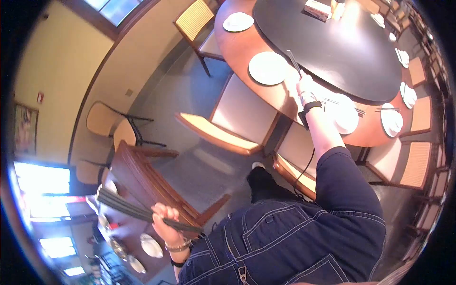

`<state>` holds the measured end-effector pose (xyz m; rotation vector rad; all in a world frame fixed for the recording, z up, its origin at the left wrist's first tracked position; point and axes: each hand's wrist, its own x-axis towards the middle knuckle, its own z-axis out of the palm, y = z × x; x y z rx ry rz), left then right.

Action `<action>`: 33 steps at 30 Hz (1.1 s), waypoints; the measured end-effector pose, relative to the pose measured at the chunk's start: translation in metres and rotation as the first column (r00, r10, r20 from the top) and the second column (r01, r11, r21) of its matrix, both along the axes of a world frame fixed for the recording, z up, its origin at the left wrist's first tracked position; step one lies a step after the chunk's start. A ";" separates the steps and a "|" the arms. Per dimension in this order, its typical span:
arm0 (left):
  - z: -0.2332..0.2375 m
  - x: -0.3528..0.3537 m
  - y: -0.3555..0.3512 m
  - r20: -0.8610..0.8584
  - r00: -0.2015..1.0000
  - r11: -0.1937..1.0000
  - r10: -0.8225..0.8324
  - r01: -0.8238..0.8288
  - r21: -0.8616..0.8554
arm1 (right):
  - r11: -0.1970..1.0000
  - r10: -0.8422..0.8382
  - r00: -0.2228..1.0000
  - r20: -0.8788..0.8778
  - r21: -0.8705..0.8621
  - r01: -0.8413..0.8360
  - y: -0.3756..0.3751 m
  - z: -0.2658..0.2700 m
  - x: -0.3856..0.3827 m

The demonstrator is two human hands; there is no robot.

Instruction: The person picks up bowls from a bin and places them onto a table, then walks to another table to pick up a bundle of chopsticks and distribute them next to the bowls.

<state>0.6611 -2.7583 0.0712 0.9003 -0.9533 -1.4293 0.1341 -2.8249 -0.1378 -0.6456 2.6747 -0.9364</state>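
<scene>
My left hand [167, 224] is closed around a bundle of dark chopsticks [128, 205], held low at my left side with the tips pointing away. Stretched out over the round table's wooden rim [237, 47], my right hand [305, 86] grips a pair of dark chopsticks [293, 60]. Just left of that hand lies a white plate [268, 68]. On its other side sits a stack of white dishes [343, 114] with chopsticks across it, partly behind my wrist.
A large black turntable [332, 42] carries a tissue box [318, 9]. More place settings, such as a plate [392, 121], ring the rim. Chairs, one a cane-backed chair [221, 133], surround the table. Behind my left hand stands a brown wooden chair [156, 180].
</scene>
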 end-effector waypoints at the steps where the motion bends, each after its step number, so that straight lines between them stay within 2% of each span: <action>1: 0.002 -0.004 -0.022 0.010 0.999 0.998 -0.035 0.035 -0.045 | 1.000 -0.018 0.999 0.037 -0.007 0.018 -0.017 -0.002 -0.004; 3: 0.007 -0.015 -0.058 0.068 0.994 0.991 -0.091 0.097 -0.091 | 0.992 -0.052 0.995 0.082 -0.109 0.061 -0.031 -0.011 -0.005; 5: 0.008 -0.024 -0.087 0.084 0.988 0.985 -0.127 0.136 -0.111 | 0.994 -0.042 0.993 -0.109 0.094 0.052 -0.048 -0.017 -0.008; 8: 0.008 -0.041 -0.126 0.068 0.982 0.979 -0.176 0.182 -0.091 | 0.985 0.007 0.985 0.172 0.168 -0.036 -0.042 -0.262 -0.076; 10: 0.003 -0.047 -0.145 0.072 0.977 0.977 -0.200 0.204 -0.064 | 0.996 0.000 0.970 -0.244 -0.085 -0.022 -0.068 -0.120 -0.036; 12: 0.000 -0.053 -0.159 0.092 0.974 0.978 -0.206 0.209 -0.017 | 0.962 -0.186 0.919 -0.349 -0.257 0.097 -0.085 -0.176 -0.055; 13: -0.002 -0.056 -0.166 0.099 0.969 0.974 -0.225 0.227 -0.011 | 0.961 -0.201 0.918 -0.341 -0.251 0.117 -0.082 -0.168 -0.053; 15: -0.003 -0.063 -0.178 0.112 0.960 0.965 -0.257 0.260 -0.014 | 0.984 -0.098 0.968 -0.231 -0.171 0.059 -0.083 -0.126 -0.043; 18: -0.005 -0.073 -0.191 0.129 0.950 0.957 -0.285 0.288 -0.009 | 0.984 -0.113 0.983 -0.147 -0.155 0.090 -0.090 -0.114 -0.042; 20: -0.004 -0.079 -0.196 0.144 0.942 0.951 -0.304 0.308 -0.006 | 0.982 -0.138 0.975 -0.171 -0.149 0.113 -0.097 -0.128 -0.049; 22: -0.003 -0.083 -0.199 0.162 0.935 0.947 -0.317 0.322 -0.003 | 0.987 -0.152 0.938 -0.312 -0.088 0.131 -0.105 -0.145 -0.056; 23: -0.003 -0.083 -0.200 0.168 0.931 0.945 -0.324 0.328 0.000 | 0.951 -0.282 0.958 -0.047 -0.142 0.273 -0.106 -0.106 -0.048; 24: -0.002 -0.084 -0.201 0.173 0.928 0.943 -0.329 0.334 0.002 | 0.950 -0.287 0.957 -0.042 -0.143 0.278 -0.106 -0.100 -0.048; 26: -0.003 -0.085 -0.205 0.187 0.929 0.946 -0.320 0.325 0.004 | 0.986 -0.157 0.955 -0.250 -0.089 0.139 -0.110 -0.097 -0.045; 27: -0.002 -0.085 -0.205 0.195 0.931 0.950 -0.308 0.313 0.007 | 0.986 -0.158 0.956 -0.247 -0.088 0.140 -0.109 -0.094 -0.044; 30: -0.001 -0.082 -0.207 0.178 0.933 0.949 -0.313 0.316 0.017 | 0.993 -0.020 0.900 -0.436 -0.112 -0.032 -0.105 -0.086 -0.042; 31: -0.001 -0.082 -0.206 0.177 0.933 0.949 -0.312 0.315 0.016 | 0.993 -0.020 0.899 -0.437 -0.112 -0.033 -0.104 -0.078 -0.041; 33: -0.001 -0.084 -0.204 0.194 0.937 0.955 -0.291 0.296 0.001 | 0.993 -0.058 0.986 -0.159 -0.113 0.040 -0.105 -0.063 -0.039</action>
